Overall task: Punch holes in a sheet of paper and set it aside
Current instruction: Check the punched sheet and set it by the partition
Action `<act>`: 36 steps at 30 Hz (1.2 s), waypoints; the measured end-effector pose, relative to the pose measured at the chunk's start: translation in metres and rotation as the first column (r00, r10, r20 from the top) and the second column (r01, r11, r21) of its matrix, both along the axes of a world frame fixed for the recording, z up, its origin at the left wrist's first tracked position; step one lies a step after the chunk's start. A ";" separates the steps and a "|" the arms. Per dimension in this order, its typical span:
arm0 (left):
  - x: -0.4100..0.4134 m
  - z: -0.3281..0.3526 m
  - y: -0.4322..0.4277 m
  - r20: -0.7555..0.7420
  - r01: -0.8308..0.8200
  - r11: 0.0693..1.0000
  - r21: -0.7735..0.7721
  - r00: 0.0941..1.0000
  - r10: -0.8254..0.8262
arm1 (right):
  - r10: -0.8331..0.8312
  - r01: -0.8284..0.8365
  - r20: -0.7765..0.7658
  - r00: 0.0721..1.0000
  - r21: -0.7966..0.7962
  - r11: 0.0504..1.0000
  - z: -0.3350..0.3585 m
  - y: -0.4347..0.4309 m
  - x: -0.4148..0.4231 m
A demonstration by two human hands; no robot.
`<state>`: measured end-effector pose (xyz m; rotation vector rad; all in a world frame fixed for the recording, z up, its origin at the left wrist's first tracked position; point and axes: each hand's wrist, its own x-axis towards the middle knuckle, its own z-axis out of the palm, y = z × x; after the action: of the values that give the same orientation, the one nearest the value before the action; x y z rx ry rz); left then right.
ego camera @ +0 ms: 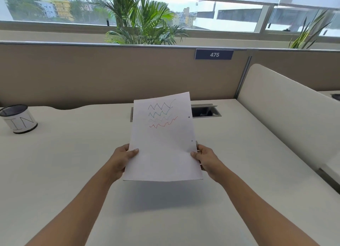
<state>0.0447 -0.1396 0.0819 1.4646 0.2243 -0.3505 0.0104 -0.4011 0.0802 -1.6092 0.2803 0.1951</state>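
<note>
A white sheet of paper (161,150) with coloured zigzag lines near its top is held up above the desk, tilted toward me. Two small punched holes show along its right edge. My left hand (120,158) pinches the sheet's left edge, thumb on the front. My right hand (205,158) pinches the right edge the same way. A sliver of something grey shows just behind the sheet's right edge, near my right fingers; I cannot tell what it is. No hole punch is plainly visible.
The white desk (73,163) spreads all around. A mesh cup (18,118) with a paper label stands at the far left. An open cable tray (205,112) lies behind the sheet. A beige partition (110,71) closes the back, a white divider (287,107) the right.
</note>
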 end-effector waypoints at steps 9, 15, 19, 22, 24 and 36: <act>0.005 -0.007 -0.066 0.111 -0.123 0.991 -0.047 0.986 0.127 | -0.214 0.213 -0.009 0.977 0.145 0.966 -0.017 -0.044 -0.006; 0.018 -0.007 -0.131 0.123 -0.174 0.983 -0.061 0.976 0.180 | -0.384 0.374 -0.039 0.922 0.343 0.862 -0.023 -0.090 -0.012; 0.027 -0.008 -0.181 0.122 -0.171 0.984 -0.046 0.977 0.176 | -0.544 0.502 -0.038 0.838 0.443 0.742 -0.024 -0.119 -0.007; 0.033 -0.005 -0.218 0.090 -0.141 0.989 -0.034 0.986 0.143 | -0.652 0.588 -0.007 0.758 0.440 0.679 -0.024 -0.145 -0.002; 0.039 -0.002 -0.242 0.068 -0.110 0.994 -0.017 0.992 0.110 | -0.688 0.623 0.024 0.725 0.402 0.671 -0.026 -0.166 0.001; 0.083 -0.018 -0.337 -0.053 0.214 0.977 0.016 0.976 -0.213 | -0.764 0.742 0.077 0.641 0.191 0.642 -0.047 -0.276 0.027</act>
<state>0.1277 -0.4768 0.0638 1.5065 0.1109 -0.5617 0.0374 -0.6771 0.0337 -1.2279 0.7857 -0.5553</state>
